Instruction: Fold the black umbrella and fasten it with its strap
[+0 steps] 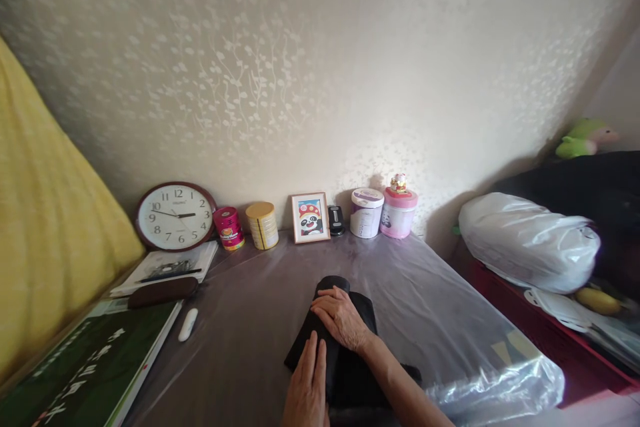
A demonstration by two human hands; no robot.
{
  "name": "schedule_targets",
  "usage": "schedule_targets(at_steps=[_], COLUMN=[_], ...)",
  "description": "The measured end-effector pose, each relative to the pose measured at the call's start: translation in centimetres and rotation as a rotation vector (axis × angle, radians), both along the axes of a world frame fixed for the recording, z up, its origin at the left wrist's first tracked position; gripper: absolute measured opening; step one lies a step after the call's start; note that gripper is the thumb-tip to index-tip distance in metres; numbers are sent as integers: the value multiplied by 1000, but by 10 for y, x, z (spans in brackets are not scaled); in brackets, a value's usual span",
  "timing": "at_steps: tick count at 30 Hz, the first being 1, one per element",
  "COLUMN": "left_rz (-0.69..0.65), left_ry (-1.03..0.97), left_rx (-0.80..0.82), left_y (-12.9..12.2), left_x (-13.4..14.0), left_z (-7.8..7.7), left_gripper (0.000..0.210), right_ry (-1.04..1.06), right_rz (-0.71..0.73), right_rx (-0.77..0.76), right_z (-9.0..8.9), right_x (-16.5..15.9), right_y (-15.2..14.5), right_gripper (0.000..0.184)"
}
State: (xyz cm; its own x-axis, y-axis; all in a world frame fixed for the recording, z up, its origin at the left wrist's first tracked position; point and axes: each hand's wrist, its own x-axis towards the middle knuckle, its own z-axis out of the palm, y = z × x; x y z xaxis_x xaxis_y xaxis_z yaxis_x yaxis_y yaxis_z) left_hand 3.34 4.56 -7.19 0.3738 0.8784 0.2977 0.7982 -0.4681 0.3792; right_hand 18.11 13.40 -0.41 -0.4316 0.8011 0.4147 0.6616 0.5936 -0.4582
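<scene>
In the bottom middle of the frame, a soft, folded black cloth [350, 377] is lying on a grey table under shiny clear plastic [240, 327]. The left hand [307, 380] is resting on it with straight fingers, and the right hand [340, 319] is lying loosely over its top, both open, not squeezing. Near the middle, a panda picture in a thin brown frame [311, 219] is standing by the wall [320, 80].

A pale wall [320, 67] with a leafy pattern rises behind a table [235, 333] under a clear plastic cover [505, 397]; yellow cloth [55, 233] slopes down at the left; soft light brightens the wall's middle; red furniture [590, 360] and pale floor [615, 411] show at the lower right.
</scene>
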Motion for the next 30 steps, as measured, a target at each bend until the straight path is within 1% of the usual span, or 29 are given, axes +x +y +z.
schedule_targets(at_steps=[2,4,7,10,12,15,17,18,20,22,24,27,30], left_rz=[11,-8,-40,-18,-2,2,-10,-18,-37,-52,-54,-32,12], left_ry=[-38,-70,-100,-119,-132,-158,-192,-218,-282,-344,-396,-462,-518], left_rx=[-100,-188,-275,-275,-256,-262,-274,-276,-281,-305,-347,-421,-480], left_y=[1,2,3,2,1,-1,-2,-2,-1,-1,0,1,0], left_x=[-1,-3,-6,-5,-4,-5,-6,-8,-11,-14,-18,-24,-29], left_z=[4,8,12,13,14,17,20,22,25,30,35,42,45], left_gripper=[85,85,87,86,85,88,89,89,87,84,82,81,80], right_ry=[-31,-63,-61,-31,-12,25,41,45,41,1,-43,-17,126], right_rz=[-24,-52,-158,-319,-430,-572,-596,-579,-484,-409,-415,-532,-666], right_rx=[-12,-27,-97,-155,-153,-136,-115,-97,-39,-23,-43,-45,-96], right_z=[1,2,1,-1,-2,-3,-5,-7,-11,-17,-22,-26,-27], right_x=[1,3,7,18,28,41,44,44,42,43,49,65,79], right_y=[13,26,45,56,56,41,23,13,-9,-28,-41,-49,-44], right_gripper=[29,30,28,26,29,33,31,30,27,23,21,22,25])
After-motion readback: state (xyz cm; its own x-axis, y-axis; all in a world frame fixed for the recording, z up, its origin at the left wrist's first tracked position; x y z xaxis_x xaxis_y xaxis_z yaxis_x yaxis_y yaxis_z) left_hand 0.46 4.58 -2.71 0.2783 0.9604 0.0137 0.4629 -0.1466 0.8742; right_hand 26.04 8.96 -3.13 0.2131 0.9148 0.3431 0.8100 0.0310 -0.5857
